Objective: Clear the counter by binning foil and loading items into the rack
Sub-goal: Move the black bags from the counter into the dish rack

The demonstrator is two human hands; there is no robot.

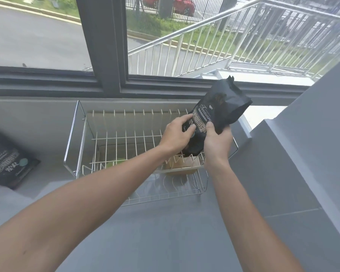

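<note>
Head view only, so one pass.

— Where's the bag?
— Black coffee bag (214,118) is up in the air over the right end of the rack (81,134), both hands on it. Long axis tilted, crimped top leaning up and away to the right toward the window sill, bottom end pointing down into the rack's right side.

— Which hand is doing the work?
— Right hand (217,142) grips the lower right edge, thumb pressed on the printed front, other fingers wrapped behind, hidden. Left hand (177,134) sits on the left side of the front, fingers curled on the label. Both closed on the bag, neither loose. Right is a little nearer the bag's middle; left looks more like steadying, my guess.

— What's under it?
— Tan boxy thing (182,165) in the rack's right front corner, just below the bag's bottom end. Touching or not, can't tell, the hands block it. Something green (116,161) lower left in the rack, blurred.

— Next move?
— Likely straight down: the open slot is just left of the tan thing, so the bottom has to clear it.

— Anything else left?
— Second black bag (10,165) flat on the counter (165,232), well left of the rack, untouched.
</note>
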